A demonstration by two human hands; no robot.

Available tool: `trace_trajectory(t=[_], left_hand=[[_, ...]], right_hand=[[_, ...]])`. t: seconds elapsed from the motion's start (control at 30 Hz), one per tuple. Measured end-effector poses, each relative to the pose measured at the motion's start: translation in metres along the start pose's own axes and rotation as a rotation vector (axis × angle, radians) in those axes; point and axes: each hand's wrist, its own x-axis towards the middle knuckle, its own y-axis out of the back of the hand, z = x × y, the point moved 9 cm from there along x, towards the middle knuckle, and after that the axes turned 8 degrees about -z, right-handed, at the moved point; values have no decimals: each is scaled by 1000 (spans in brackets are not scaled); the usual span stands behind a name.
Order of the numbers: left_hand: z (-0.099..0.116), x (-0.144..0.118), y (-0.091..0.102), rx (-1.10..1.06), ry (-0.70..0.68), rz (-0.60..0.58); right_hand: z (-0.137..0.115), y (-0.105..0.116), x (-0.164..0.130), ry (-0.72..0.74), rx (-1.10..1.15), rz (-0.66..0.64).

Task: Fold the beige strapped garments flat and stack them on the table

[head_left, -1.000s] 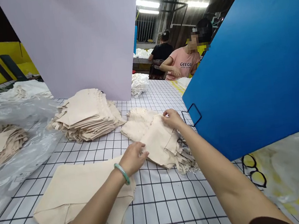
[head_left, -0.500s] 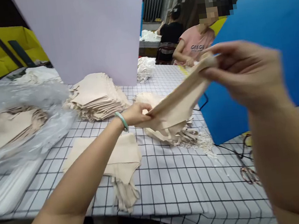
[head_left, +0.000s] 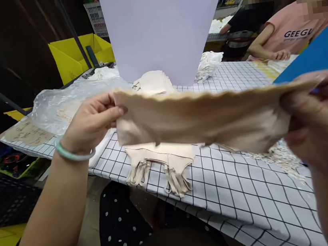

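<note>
Left fingers (head_left: 110, 114) and right fingers (head_left: 301, 109) pinch the cloth (head_left: 199, 118) by opposite ends (wavy edge up); below, the worktop (head_left: 236, 194) spreads to its near edge.

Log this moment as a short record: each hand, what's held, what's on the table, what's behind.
Left hand: grips one end of the cloth; green bangle at the wrist
Right hand: grips the other end, blurred
Cloth: beige, spread between both hands, above the table
Near table edge: beige pieces, strips hanging off them
Further back on table: beige stack, clear plastic
Background: lilac panel, person in pink
</note>
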Motion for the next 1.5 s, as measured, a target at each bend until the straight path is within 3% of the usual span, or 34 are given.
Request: trace_trajectory(t=[0.1,0.2,0.3,0.4,0.47,0.63,0.8,1.0,1.07,1.17,1.23,1.3,1.4,1.5], left_hand=[[-45,-28,10,-29,181,-49],[-113,-31,9,-89,374,-96],[-182,-21,10,-111,524,7],[-222,-14,11,-84,586,89],[-228,-11,12,-81,579,91],[-218,7,23,-6,507,94],[-226,36,23,207,464,139],[-237,38,25,256,408,135],[-232,38,27,393,364,115],[-211,38,18,746,202,95],[-198,39,-3,947,64,10],[-201,39,-30,1058,16,-167],[-221,36,-55,1112,102,-395],[-234,35,-59,1105,147,-455]], right_hand=[[37,-39,-42,-274,126,-93],[100,-75,-70,-489,162,-160],[166,-95,-89,-620,115,-148],[204,-103,-101,-672,8,-158],[209,-105,-104,-667,-33,-183],[200,-97,-88,-594,-81,-119],[207,-94,-67,-527,-413,-101],[206,-95,-67,-474,-587,-62],[202,-98,-67,-436,-658,-86],[183,-108,-62,-254,-857,-134],[172,-125,-59,-107,-953,-242],[175,-147,-59,-36,-983,-454],[199,-170,-67,-89,-997,-756],[221,-173,-74,-169,-1007,-846]])
